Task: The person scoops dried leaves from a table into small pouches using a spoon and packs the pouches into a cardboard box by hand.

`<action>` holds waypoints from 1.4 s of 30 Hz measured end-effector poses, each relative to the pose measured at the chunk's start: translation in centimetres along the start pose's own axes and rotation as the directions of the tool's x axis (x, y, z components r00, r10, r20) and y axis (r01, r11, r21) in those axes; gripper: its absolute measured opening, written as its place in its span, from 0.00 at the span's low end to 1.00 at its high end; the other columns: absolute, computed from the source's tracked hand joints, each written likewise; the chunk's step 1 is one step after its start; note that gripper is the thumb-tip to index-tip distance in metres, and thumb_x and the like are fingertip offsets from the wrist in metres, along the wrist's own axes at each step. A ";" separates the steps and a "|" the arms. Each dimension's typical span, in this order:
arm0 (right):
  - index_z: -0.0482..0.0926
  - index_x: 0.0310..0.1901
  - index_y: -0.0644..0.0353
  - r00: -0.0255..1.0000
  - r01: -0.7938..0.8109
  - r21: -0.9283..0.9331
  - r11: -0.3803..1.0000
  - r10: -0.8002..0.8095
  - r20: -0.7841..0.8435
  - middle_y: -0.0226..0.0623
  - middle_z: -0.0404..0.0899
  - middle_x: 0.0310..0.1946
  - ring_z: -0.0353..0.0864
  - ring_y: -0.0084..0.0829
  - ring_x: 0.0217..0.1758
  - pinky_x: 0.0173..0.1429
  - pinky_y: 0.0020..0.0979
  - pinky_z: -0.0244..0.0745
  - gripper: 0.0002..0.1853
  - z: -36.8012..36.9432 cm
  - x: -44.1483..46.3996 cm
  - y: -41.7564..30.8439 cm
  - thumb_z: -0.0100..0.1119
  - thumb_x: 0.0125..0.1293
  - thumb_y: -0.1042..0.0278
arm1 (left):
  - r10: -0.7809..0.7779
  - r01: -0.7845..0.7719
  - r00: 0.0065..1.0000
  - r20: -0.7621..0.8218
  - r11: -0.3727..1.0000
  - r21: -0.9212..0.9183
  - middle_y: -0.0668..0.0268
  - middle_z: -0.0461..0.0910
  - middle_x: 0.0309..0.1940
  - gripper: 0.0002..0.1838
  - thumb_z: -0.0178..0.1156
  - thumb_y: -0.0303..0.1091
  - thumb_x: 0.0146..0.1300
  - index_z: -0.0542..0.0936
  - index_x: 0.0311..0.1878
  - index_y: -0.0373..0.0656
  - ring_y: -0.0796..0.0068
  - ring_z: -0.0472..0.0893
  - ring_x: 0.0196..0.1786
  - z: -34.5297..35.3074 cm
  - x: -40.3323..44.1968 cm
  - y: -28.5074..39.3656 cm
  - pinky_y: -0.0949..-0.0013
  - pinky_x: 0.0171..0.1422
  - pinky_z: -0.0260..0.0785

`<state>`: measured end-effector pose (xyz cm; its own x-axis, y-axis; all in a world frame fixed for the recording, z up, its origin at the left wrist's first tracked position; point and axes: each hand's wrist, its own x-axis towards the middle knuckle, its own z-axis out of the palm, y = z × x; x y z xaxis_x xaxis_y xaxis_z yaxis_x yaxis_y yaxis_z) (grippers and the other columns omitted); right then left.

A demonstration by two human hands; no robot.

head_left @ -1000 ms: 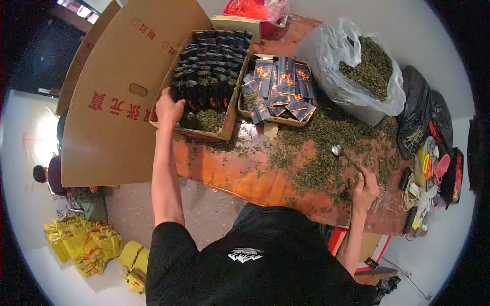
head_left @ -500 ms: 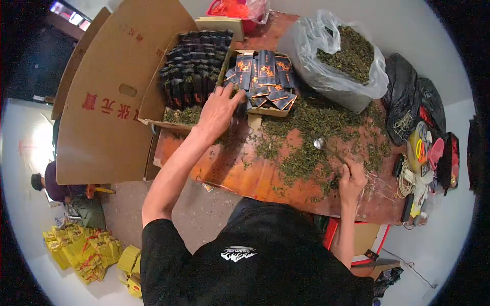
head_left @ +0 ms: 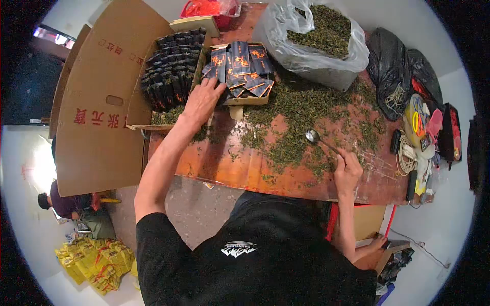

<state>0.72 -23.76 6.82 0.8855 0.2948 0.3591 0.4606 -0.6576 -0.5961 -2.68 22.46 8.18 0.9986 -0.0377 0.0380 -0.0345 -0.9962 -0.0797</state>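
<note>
The right hand's (head_left: 349,171) fingers pinch a spoon (head_left: 313,135) by its handle, above loose leaves (head_left: 292,146); the left hand's (head_left: 203,98) are partly bent at the black packets (head_left: 240,64) in a box (head_left: 248,101), any grip unclear. A careless pull could drag several out together, and a low spoon might scatter leaves across the surface (head_left: 217,166)

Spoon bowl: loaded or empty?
Looks empty: the spoon in the right hand shows shiny bare metal in its bowl, with no leaves visible on it.
</note>
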 end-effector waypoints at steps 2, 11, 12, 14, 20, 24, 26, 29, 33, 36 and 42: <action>0.85 0.44 0.65 1.000 -0.005 0.008 1.000 0.005 -0.001 0.45 0.82 0.33 0.81 0.44 0.37 0.43 0.39 0.76 0.10 0.0 -0.2 0.4 0.62 0.62 0.83 | 0.009 -0.011 0.998 -0.069 1.000 -0.028 0.53 0.75 0.60 0.28 0.57 0.19 0.57 0.75 0.64 0.40 0.51 0.75 0.61 -0.2 -0.2 0.1 0.56 0.66 0.72; 0.86 0.44 0.64 0.999 -0.037 0.012 0.999 0.037 0.017 0.45 0.82 0.33 0.81 0.44 0.36 0.42 0.38 0.76 0.11 -0.7 -0.4 0.9 0.62 0.61 0.83 | -0.128 0.072 0.979 -0.156 0.944 -0.321 0.51 0.74 0.63 0.38 0.65 0.15 0.49 0.70 0.68 0.40 0.46 0.72 0.66 -4.0 -0.9 3.8 0.54 0.71 0.69; 0.86 0.44 0.64 0.999 -0.039 0.015 0.999 0.039 0.018 0.45 0.82 0.34 0.82 0.44 0.36 0.42 0.38 0.76 0.11 -0.8 -0.4 0.8 0.62 0.61 0.84 | -0.125 0.053 0.975 -0.185 0.935 -0.350 0.51 0.74 0.63 0.38 0.66 0.16 0.49 0.70 0.68 0.40 0.45 0.72 0.66 -4.2 -1.1 4.4 0.54 0.71 0.69; 0.86 0.44 0.63 0.999 -0.042 0.038 0.998 0.042 0.008 0.44 0.83 0.34 0.82 0.43 0.37 0.43 0.38 0.77 0.11 -0.7 -0.6 1.2 0.62 0.62 0.83 | -0.118 0.009 0.963 -0.242 0.913 -0.408 0.51 0.74 0.63 0.38 0.68 0.17 0.50 0.70 0.67 0.40 0.45 0.72 0.67 -4.6 -1.3 5.6 0.54 0.71 0.68; 0.86 0.45 0.62 0.999 -0.031 0.017 0.999 0.032 -0.011 0.44 0.83 0.35 0.83 0.43 0.37 0.43 0.37 0.78 0.10 -1.0 -0.8 1.8 0.62 0.62 0.82 | -0.141 -0.039 0.945 -0.296 0.848 -0.528 0.49 0.75 0.60 0.33 0.72 0.27 0.56 0.71 0.66 0.39 0.45 0.74 0.64 -4.3 -0.8 9.6 0.53 0.68 0.70; 0.86 0.44 0.63 0.998 -0.066 0.021 0.998 0.066 -0.017 0.44 0.83 0.35 0.83 0.45 0.36 0.43 0.39 0.78 0.09 -1.3 -1.0 1.9 0.63 0.63 0.79 | -0.152 -0.020 0.959 -0.240 0.806 -0.591 0.48 0.77 0.58 0.33 0.74 0.34 0.56 0.72 0.63 0.36 0.45 0.75 0.63 -3.5 -0.7 12.2 0.53 0.66 0.71; 0.86 0.44 0.63 0.997 -0.072 0.010 0.997 0.072 -0.025 0.45 0.84 0.35 0.84 0.46 0.38 0.44 0.40 0.78 0.08 -1.3 -0.9 2.0 0.63 0.63 0.79 | -0.131 -0.041 0.961 -0.243 0.801 -0.597 0.47 0.77 0.57 0.33 0.74 0.35 0.56 0.72 0.62 0.34 0.44 0.76 0.61 -2.5 -0.5 13.3 0.52 0.66 0.71; 0.85 0.44 0.64 0.997 -0.042 0.017 0.999 0.043 -0.067 0.46 0.84 0.36 0.84 0.47 0.39 0.45 0.41 0.79 0.08 -1.2 -0.7 2.3 0.62 0.63 0.80 | -0.146 -0.038 0.959 -0.244 0.784 -0.620 0.46 0.78 0.54 0.32 0.75 0.38 0.55 0.74 0.59 0.32 0.43 0.77 0.59 -0.3 -0.2 15.1 0.51 0.65 0.70; 0.85 0.45 0.64 0.997 -0.038 -0.030 0.999 0.035 -0.067 0.47 0.85 0.38 0.85 0.48 0.42 0.47 0.42 0.79 0.10 -1.3 0.0 2.4 0.62 0.62 0.81 | -0.181 0.080 0.981 -0.063 0.686 -0.723 0.45 0.79 0.48 0.31 0.75 0.41 0.54 0.76 0.54 0.30 0.43 0.78 0.56 1.8 0.7 17.3 0.50 0.62 0.71; 0.85 0.45 0.63 0.997 -0.019 -0.088 0.996 0.012 -0.074 0.47 0.84 0.38 0.84 0.48 0.43 0.48 0.42 0.79 0.11 -1.4 1.0 2.7 0.62 0.61 0.82 | -0.178 0.184 0.980 0.092 0.618 -0.765 0.43 0.81 0.44 0.32 0.75 0.45 0.53 0.77 0.53 0.29 0.43 0.81 0.53 2.4 1.9 18.3 0.50 0.59 0.73; 0.86 0.46 0.62 0.984 0.059 -0.216 0.975 -0.093 -0.154 0.44 0.85 0.38 0.84 0.46 0.44 0.49 0.41 0.79 0.10 0.0 3.6 6.3 0.63 0.63 0.79 | -0.220 0.230 0.968 0.123 0.576 -0.784 0.48 0.85 0.45 0.32 0.76 0.46 0.56 0.77 0.55 0.34 0.51 0.86 0.50 4.3 3.7 19.0 0.55 0.56 0.77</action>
<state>6.78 -26.85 4.40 0.8187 0.2447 0.5195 0.4879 -0.7735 -0.4045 0.55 3.68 2.48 0.9790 0.1920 -0.0678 0.1779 -0.6442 0.7438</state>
